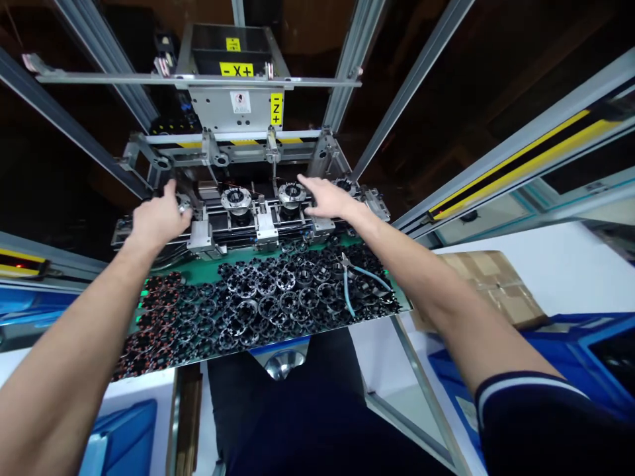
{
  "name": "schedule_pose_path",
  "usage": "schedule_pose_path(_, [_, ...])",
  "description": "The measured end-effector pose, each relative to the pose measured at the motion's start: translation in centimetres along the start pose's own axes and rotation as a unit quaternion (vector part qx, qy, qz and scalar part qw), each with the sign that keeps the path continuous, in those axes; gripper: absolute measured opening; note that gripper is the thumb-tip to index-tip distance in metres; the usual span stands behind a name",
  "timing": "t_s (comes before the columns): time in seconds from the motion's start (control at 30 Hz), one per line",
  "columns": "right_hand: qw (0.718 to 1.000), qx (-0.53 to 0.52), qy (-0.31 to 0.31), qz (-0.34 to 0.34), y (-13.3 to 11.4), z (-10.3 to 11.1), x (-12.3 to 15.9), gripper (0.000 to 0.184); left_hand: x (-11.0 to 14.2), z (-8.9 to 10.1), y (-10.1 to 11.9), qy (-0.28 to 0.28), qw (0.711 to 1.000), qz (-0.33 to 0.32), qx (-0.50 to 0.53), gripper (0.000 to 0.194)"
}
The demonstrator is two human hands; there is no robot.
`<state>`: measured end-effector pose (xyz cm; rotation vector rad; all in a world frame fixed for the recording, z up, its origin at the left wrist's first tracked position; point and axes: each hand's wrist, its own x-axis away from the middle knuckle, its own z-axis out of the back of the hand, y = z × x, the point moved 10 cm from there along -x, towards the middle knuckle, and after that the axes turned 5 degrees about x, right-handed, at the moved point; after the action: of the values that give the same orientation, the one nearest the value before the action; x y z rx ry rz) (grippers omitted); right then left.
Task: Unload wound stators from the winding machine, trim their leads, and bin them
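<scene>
A metal machine holds round parts, and many black rings are left on the green tray. The right hand is open, but I cannot tell what the left hand grips.

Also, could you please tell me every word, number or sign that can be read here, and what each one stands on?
"- X +": on a yellow label on the metal carriage.
"- Z +": on a second yellow label on the same carriage.
Too small to read: a small yellow label and a white sticker.
Too blurred to read: a white tag on a blue bin.
</scene>
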<state>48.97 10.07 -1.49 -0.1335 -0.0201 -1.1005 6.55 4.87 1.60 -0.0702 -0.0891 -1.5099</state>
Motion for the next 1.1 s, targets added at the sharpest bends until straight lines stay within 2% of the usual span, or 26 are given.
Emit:
schedule_pose_path(0.03, [0.999,-0.013,0.037,-0.001,1.5,1.4,0.8,0.112,0.3,0.8,2.3,0.027,1.0,-0.013,0.007,0.098])
schedule_pose_path(0.07, [0.997,-0.019,0.076,-0.018,3.3,2.7,1.7,0.107,0.5,0.9,4.8,0.029,0.999,-0.027,0.005,0.099])
schedule_pose_path(0.13, [0.989,-0.009,0.12,-0.084,7.1,3.8,3.5,0.104,0.9,-0.4,9.7,-0.007,0.998,-0.066,-0.008,0.1])
schedule_pose_path(0.2, [0.985,0.008,0.087,-0.148,10.3,2.8,4.8,0.108,1.3,-1.9,12.6,-0.044,0.995,-0.091,-0.004,0.096])
schedule_pose_path(0.27, [0.985,0.016,0.015,-0.169,12.4,0.6,5.9,0.115,2.4,-2.1,12.4,-0.032,0.994,-0.101,0.038,0.093])
schedule_pose_path(0.33, [0.991,0.005,0.0,-0.136,13.3,-0.6,7.2,0.115,4.7,-1.0,8.9,0.022,0.989,-0.099,0.104,0.09])
schedule_pose_path(0.4, [0.992,-0.023,0.098,-0.081,13.6,0.4,9.8,0.103,8.7,0.1,2.8,0.075,0.982,-0.077,0.153,0.083])
schedule_pose_path(0.43, [0.983,-0.048,0.162,-0.073,14.2,1.1,12.0,0.097,11.3,0.3,-0.9,0.093,0.98,-0.059,0.167,0.076])
schedule_pose_path(0.47, [0.976,-0.061,0.19,-0.083,14.9,0.9,14.5,0.099,14.3,0.3,-4.8,0.112,0.978,-0.034,0.174,0.07])
schedule_pose_path(0.53, [0.965,-0.089,0.212,-0.124,16.5,-1.0,20.1,0.108,20.6,-1.5,-12.6,0.109,0.978,0.036,0.172,0.06])
schedule_pose_path(0.57, [0.961,-0.132,0.183,-0.158,17.3,-3.2,22.9,0.106,23.8,-3.2,-16.1,0.087,0.98,0.074,0.165,0.056])
schedule_pose_path(0.6, [0.949,-0.162,0.169,-0.21,18.3,-5.5,25.9,0.102,26.8,-5.5,-18.8,0.052,0.98,0.099,0.163,0.055])
schedule_pose_path(0.67, [0.937,-0.201,0.083,-0.274,18.8,-11.4,30.9,0.102,31.8,-10.6,-22.3,-0.029,0.971,0.129,0.198,0.063])
schedule_pose_path(0.7, [0.926,-0.216,0.064,-0.304,18.8,-13.8,33.1,0.102,33.7,-12.8,-23.0,-0.055,0.965,0.131,0.219,0.068])
schedule_pose_path(0.77, [0.919,-0.227,0.046,-0.32,18.0,-17.3,35.9,0.105,36.0,-16.2,-23.2,-0.077,0.959,0.126,0.243,0.073])
schedule_pose_path(0.83, [0.922,-0.232,0.041,-0.308,16.6,-19.2,37.0,0.104,36.6,-17.9,-22.7,-0.075,0.961,0.122,0.237,0.069])
schedule_pose_path(0.9, [0.927,-0.232,0.052,-0.291,15.4,-19.7,37.0,0.103,36.2,-18.3,-22.3,-0.06,0.965,0.122,0.224,0.062])
schedule_pose_path(0.97, [0.93,-0.224,0.078,-0.28,14.7,-19.5,36.8,0.101,35.6,-17.8,-21.8,-0.044,0.968,0.112,0.221,0.061])
schedule_pose_path(1.07, [0.932,-0.201,0.129,-0.272,14.8,-19.3,36.5,0.1,35.0,-16.4,-21.1,-0.037,0.966,0.068,0.245,0.082])
schedule_pose_path(1.1, [0.933,-0.193,0.14,-0.269,15.1,-19.5,36.5,0.1,34.9,-15.6,-21.1,-0.018,0.964,0.058,0.26,0.093])
